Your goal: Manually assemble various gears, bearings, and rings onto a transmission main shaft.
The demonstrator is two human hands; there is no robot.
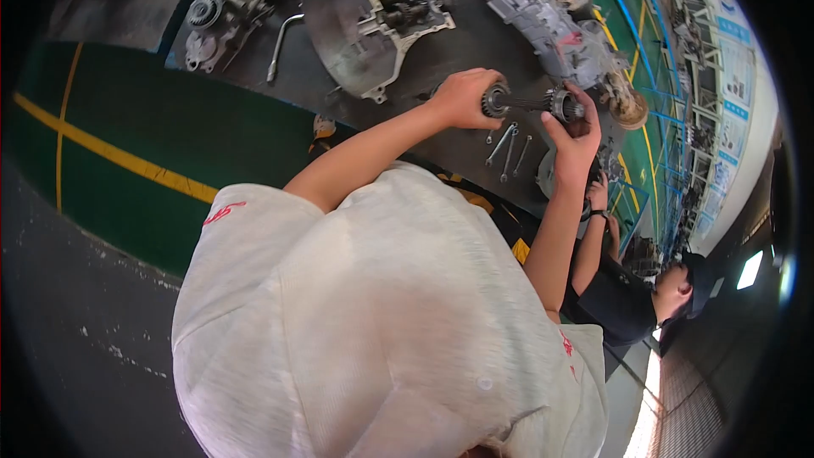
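Over the dark workbench I hold a steel gear shaft (530, 104) roughly level, with a toothed gear at each end. My left hand (468, 98) is wrapped round its left end. The fingers and thumb of my right hand (578, 131) close round the gear at the other end. Beyond my left hand lies an open gearbox housing half (360, 34) with gears inside. Several wrenches (507, 153) lie on the bench just below the shaft. A larger gearbox assembly (551, 30) sits beyond my right hand.
A gear assembly (222, 21) stands at the bench's left edge, near a long-handled wrench (282, 47). At my right, a person in a black shirt (623, 301) works with both hands at the bench. Green floor (127, 119) with yellow lines borders the bench.
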